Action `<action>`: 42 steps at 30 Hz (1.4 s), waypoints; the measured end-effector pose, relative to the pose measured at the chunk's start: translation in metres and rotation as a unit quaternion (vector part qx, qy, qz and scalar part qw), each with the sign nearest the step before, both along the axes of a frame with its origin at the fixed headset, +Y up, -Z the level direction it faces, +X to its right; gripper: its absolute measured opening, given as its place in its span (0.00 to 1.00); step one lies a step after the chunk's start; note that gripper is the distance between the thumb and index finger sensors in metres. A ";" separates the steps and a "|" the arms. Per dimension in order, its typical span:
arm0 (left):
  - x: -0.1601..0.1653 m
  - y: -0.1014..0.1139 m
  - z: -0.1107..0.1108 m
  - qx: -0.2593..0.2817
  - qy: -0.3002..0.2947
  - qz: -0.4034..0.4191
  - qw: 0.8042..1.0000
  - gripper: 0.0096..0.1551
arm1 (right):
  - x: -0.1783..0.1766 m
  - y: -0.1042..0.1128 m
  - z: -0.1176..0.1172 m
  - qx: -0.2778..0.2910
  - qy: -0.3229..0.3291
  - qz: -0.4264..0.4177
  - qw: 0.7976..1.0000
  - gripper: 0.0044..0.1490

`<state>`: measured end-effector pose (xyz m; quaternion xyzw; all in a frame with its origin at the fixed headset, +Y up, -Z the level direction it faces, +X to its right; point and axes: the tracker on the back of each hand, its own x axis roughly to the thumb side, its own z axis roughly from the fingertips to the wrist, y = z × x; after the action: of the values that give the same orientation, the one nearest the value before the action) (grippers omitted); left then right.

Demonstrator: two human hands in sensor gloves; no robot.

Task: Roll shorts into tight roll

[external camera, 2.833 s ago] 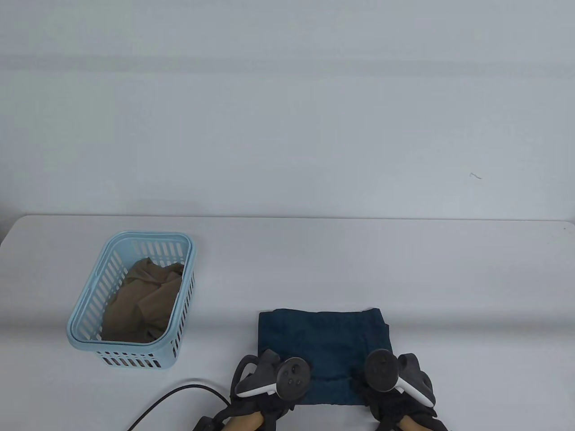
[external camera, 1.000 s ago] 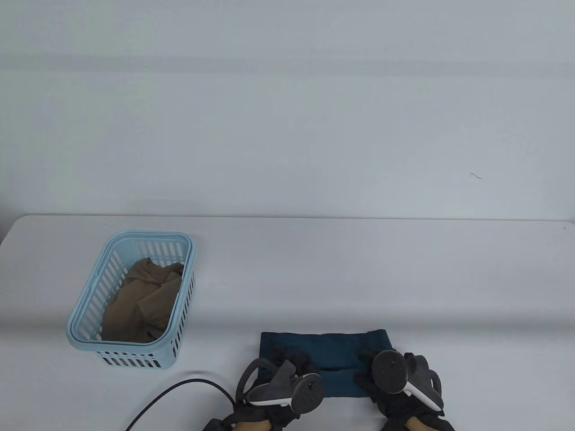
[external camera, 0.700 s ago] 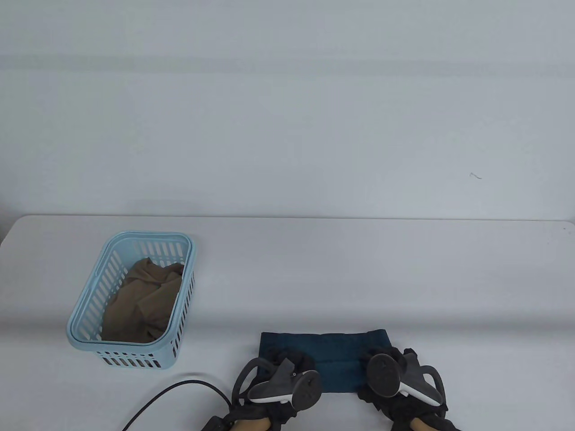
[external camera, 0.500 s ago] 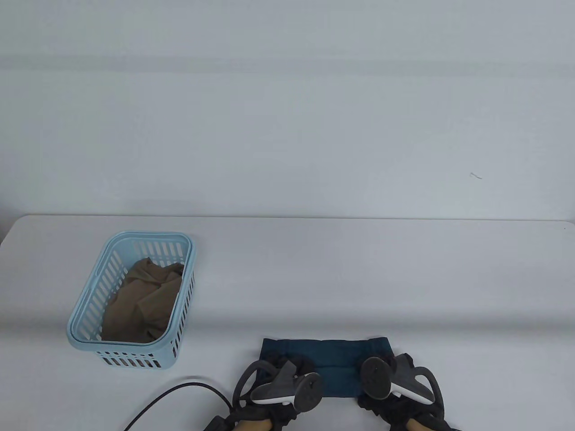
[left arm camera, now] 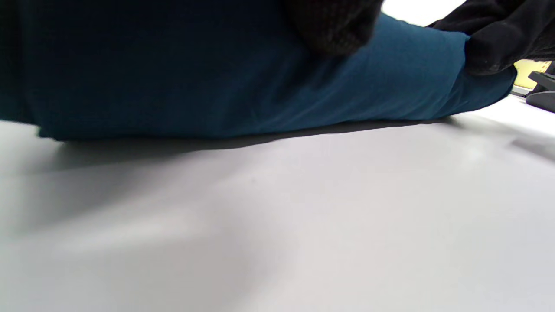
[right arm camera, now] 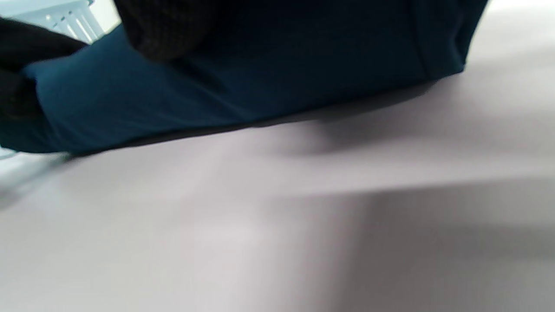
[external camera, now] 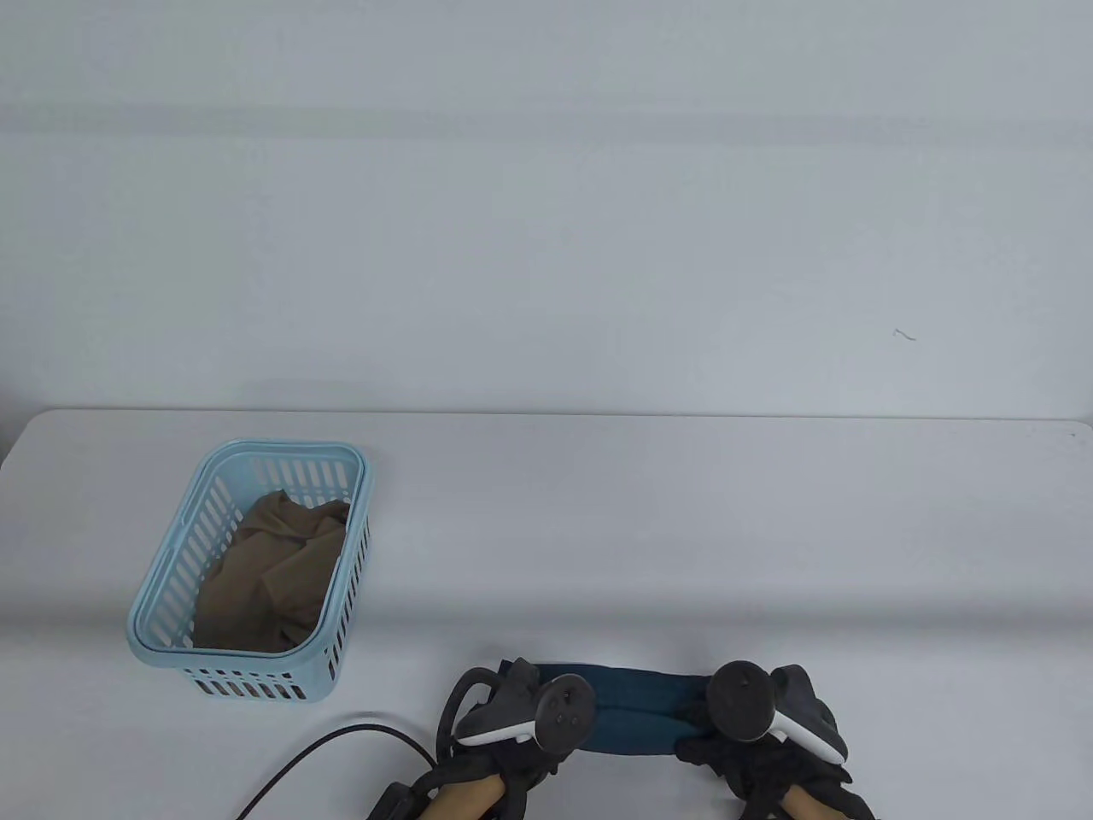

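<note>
The dark teal shorts [external camera: 640, 709] lie as a narrow roll across the table's near edge, between my two hands. My left hand [external camera: 517, 705] grips the roll's left end and my right hand [external camera: 751, 722] grips its right end; the trackers hide most of the fingers from above. In the left wrist view the roll [left arm camera: 260, 86] rests on the table with my left hand's fingers [left arm camera: 334, 21] on top of it. In the right wrist view the roll [right arm camera: 217, 95] lies under my right hand's fingers [right arm camera: 164, 26].
A light blue slatted basket [external camera: 162, 632] holding a brown garment [external camera: 273, 564] stands on the table at the left. A black cable [external camera: 324, 752] curls near the front edge, left of my left hand. The white table [external camera: 683, 512] stretches away behind the roll.
The shorts went from a flat rectangle to a narrow roll. Their far edge drew in toward my hands, which stayed at the two ends near the table's front edge.
</note>
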<state>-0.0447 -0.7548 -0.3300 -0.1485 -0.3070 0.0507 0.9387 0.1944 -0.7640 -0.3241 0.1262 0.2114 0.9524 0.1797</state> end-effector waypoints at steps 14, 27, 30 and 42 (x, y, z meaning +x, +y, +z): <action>0.003 -0.003 -0.001 -0.009 0.038 -0.022 0.999 0.35 | -0.002 0.002 0.002 0.064 -0.056 0.050 0.995 0.37; 0.007 -0.018 -0.029 0.026 0.103 -0.086 0.991 0.34 | -0.006 -0.018 -0.020 0.074 -0.114 0.093 0.986 0.42; 0.004 -0.016 -0.027 0.034 0.096 -0.079 0.992 0.34 | -0.004 -0.017 -0.020 0.084 -0.109 0.088 0.987 0.43; -0.051 0.060 -0.026 0.100 0.164 0.121 0.974 0.34 | -0.023 0.021 0.006 0.204 0.132 0.044 0.969 0.36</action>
<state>-0.0953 -0.6950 -0.3560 -0.0053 -0.1678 0.1563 0.9733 0.1715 -0.7432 -0.3178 0.2759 0.0399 0.9571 0.0788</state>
